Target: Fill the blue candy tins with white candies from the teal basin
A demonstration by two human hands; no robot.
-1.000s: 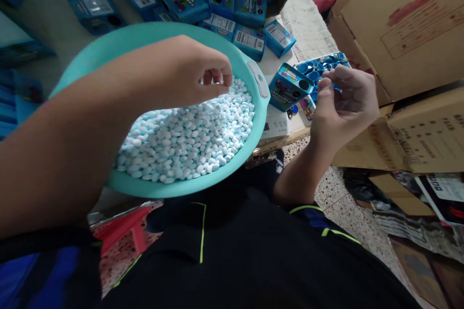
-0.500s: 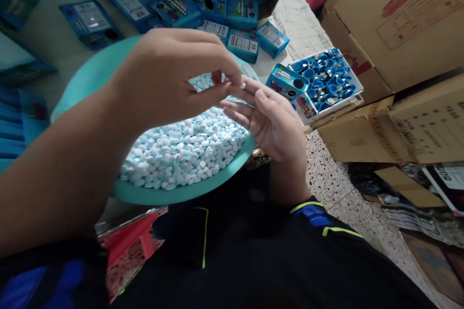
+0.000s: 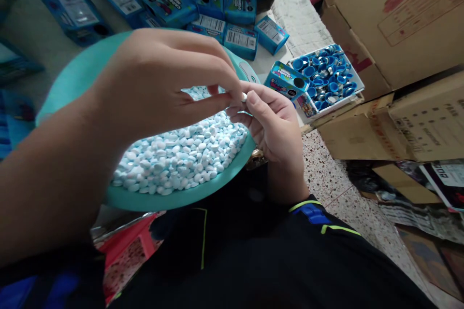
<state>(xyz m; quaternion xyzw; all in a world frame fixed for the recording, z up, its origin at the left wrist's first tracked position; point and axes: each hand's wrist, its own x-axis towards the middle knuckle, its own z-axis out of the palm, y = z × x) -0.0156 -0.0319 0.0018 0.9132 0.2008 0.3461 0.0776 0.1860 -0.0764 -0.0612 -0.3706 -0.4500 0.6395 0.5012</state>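
My left hand (image 3: 170, 82) reaches in from the left over a turquoise tub (image 3: 203, 197). Its thumb and forefinger pinch a small pale candy (image 3: 244, 98). My right hand (image 3: 275, 123) comes up on the right, palm turned upward and fingers curled. Its thumb and fingers close on the same candy, so the fingertips of both hands meet there. Below them, a heap of white and pale blue oval candies (image 3: 174, 154) fills the tub's near side. My left hand and forearm hide part of the tub.
Several blue candy boxes (image 3: 172, 5) lie at the back. One blue box (image 3: 286, 81) leans against a white tray of blue and silver caps (image 3: 329, 77) on the right. Cardboard boxes (image 3: 406, 24) stand farther right above a speckled floor (image 3: 322, 169).
My right hand's thumb and fingers have closed in on the candy at my left fingertips; before, they were stretched out. The tub appears slightly farther left in view.
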